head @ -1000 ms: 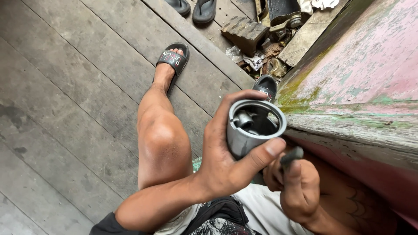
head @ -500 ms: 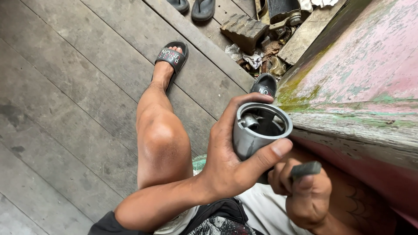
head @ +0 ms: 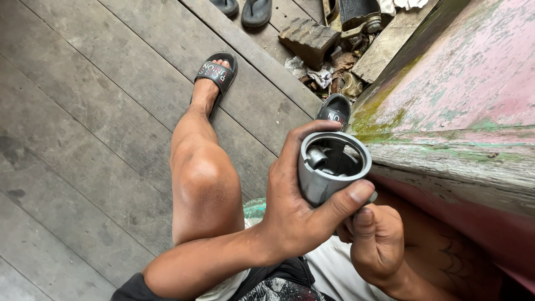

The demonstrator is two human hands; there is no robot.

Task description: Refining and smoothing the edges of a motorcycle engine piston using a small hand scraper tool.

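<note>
The left hand (head: pixel 290 214) grasps a hollow grey metal piston (head: pixel 330 174) by its smooth skirt, open end up, beside the worn bench (head: pixel 462 111), while the right hand (head: pixel 376 242) is clenched beneath it; it looks rigid, fairly heavy, possibly oily-slick, best gripped round the wall

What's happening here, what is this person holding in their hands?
A seated person grips a hollow grey metal cylinder, open end up, in the left hand, thumb and fingers wrapped round its wall. The right hand is closed into a fist just beneath it; what it grips cannot be seen. The work is held above the lap, beside a weathered pink and green wooden bench. Black slide sandals are on the feet, on a grey plank floor.
</note>
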